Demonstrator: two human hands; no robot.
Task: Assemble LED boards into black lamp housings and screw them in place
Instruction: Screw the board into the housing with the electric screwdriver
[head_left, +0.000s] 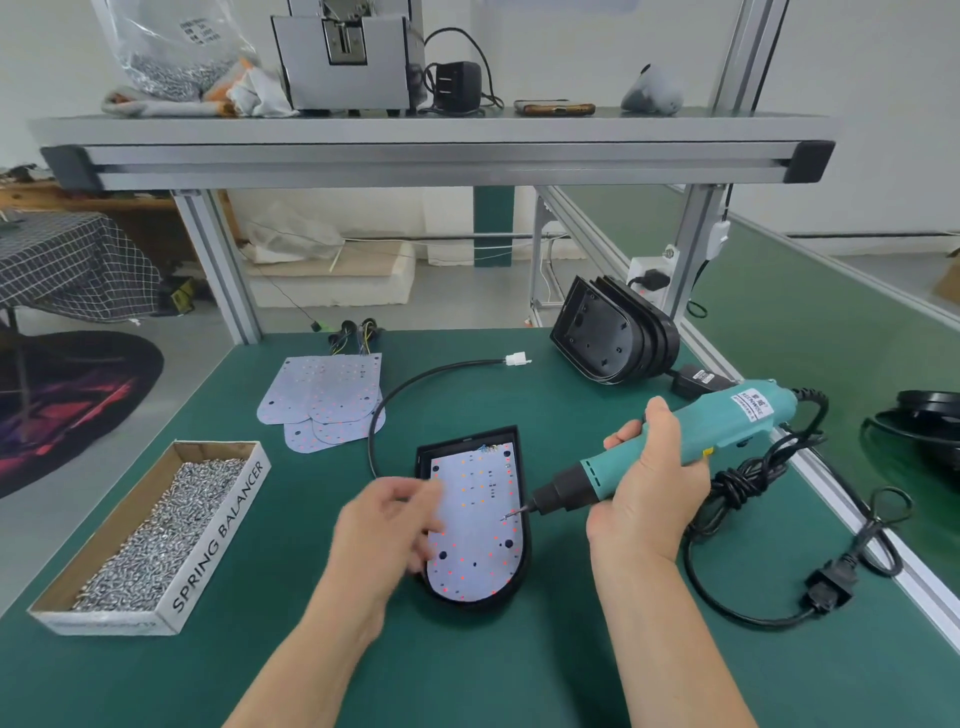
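A black lamp housing (517, 582) lies in front of me on the green mat with a white LED board (480, 525) set inside it. My right hand (649, 486) grips a teal electric screwdriver (675, 441); its bit tip, with a small screw on it, hovers over the board's right edge. My left hand (387, 525) is blurred, fingers bent, over the board's left side; whether it holds anything is unclear. A stack of loose LED boards (324, 400) lies further back to the left. Several empty black housings (615, 332) lean together at the back right.
A cardboard box of screws (156, 530) marked SPRING BALANCER sits at the left. The housing's black cable with a white connector (517, 358) loops behind it. The screwdriver's coiled power cord (779, 519) lies at right. An aluminium shelf (436, 150) spans overhead.
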